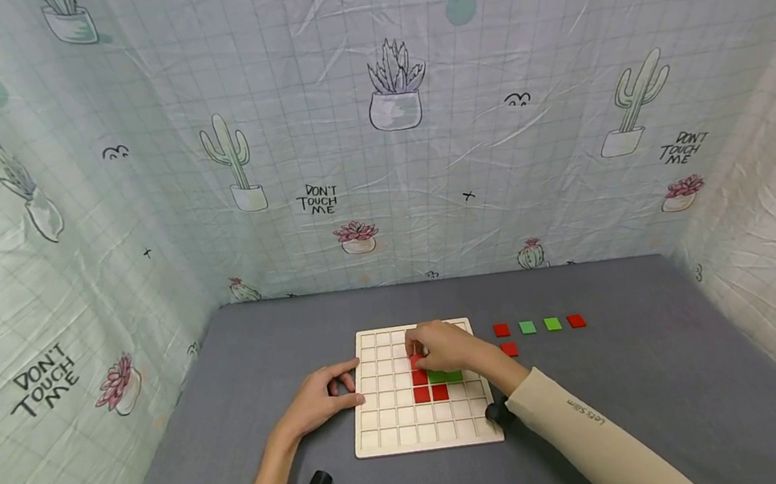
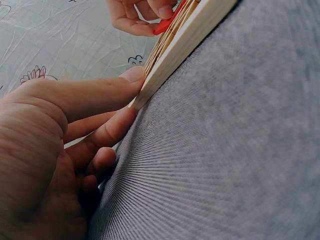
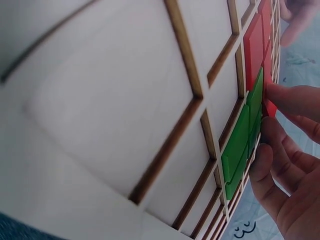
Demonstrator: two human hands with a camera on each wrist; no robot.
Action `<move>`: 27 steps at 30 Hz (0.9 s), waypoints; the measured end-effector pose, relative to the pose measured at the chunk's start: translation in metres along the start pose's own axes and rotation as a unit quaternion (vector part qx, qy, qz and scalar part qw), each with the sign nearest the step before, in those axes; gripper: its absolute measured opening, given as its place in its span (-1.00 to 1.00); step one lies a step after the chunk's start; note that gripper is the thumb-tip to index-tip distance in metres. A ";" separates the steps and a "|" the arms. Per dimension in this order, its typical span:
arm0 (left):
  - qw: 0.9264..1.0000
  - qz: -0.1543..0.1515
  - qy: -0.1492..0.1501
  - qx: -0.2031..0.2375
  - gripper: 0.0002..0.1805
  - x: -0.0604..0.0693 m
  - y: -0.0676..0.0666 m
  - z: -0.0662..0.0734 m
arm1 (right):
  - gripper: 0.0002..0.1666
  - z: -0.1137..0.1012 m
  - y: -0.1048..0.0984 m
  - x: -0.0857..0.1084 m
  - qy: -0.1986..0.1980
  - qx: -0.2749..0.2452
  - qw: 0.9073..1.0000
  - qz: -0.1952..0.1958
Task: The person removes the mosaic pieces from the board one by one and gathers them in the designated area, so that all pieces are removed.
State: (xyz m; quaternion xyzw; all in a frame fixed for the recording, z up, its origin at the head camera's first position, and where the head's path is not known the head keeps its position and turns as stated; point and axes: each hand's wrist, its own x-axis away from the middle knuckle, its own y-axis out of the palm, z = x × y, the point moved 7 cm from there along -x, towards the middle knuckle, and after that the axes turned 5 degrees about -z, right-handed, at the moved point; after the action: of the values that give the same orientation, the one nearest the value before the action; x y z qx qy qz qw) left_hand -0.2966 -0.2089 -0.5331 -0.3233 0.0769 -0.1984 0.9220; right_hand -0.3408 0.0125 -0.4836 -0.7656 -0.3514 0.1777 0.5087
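Observation:
A light wooden grid board [image 1: 388, 419] lies on the grey table. Against its left edge rests my left hand [image 1: 318, 398], thumb and fingers spread along the rim; the left wrist view shows the thumb touching the upper corner of the edge. Over the upper middle of the grid, my right hand [image 1: 444, 346] pinches a red square tile [image 3: 271, 110] between thumb and fingers, at a cell. Just below it on the board are red tiles [image 1: 422, 394] and green tiles [image 1: 454, 376]. The right hand covers some cells behind it.
Right of the board lie loose tiles on the table: red [image 1: 576, 320], teal-green [image 1: 527, 327] and lime green [image 1: 552, 323], with another red tile [image 1: 509, 350] partly below them. A patterned cloth [image 1: 421, 157] hangs behind and at both sides of the table [image 1: 597, 402].

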 end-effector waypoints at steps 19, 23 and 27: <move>1.000 0.002 -0.002 0.001 -0.26 0.000 -0.001 0.002 | -0.90 -0.002 -0.002 0.001 -0.001 -0.004 1.000 0.000; 1.000 0.002 0.007 0.001 -0.27 0.000 -0.002 0.002 | -0.88 -0.001 -0.002 0.001 0.004 -0.006 1.000 -0.009; 1.000 0.000 0.009 0.002 -0.27 0.001 -0.002 0.002 | -0.86 0.000 -0.001 0.001 0.006 -0.006 1.000 -0.016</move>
State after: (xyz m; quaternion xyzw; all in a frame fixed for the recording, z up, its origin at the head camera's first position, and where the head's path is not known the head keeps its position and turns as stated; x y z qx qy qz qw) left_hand -0.2958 -0.2093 -0.5308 -0.3196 0.0845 -0.2013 0.9221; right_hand -0.3401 0.0134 -0.4823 -0.7640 -0.3619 0.1626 0.5088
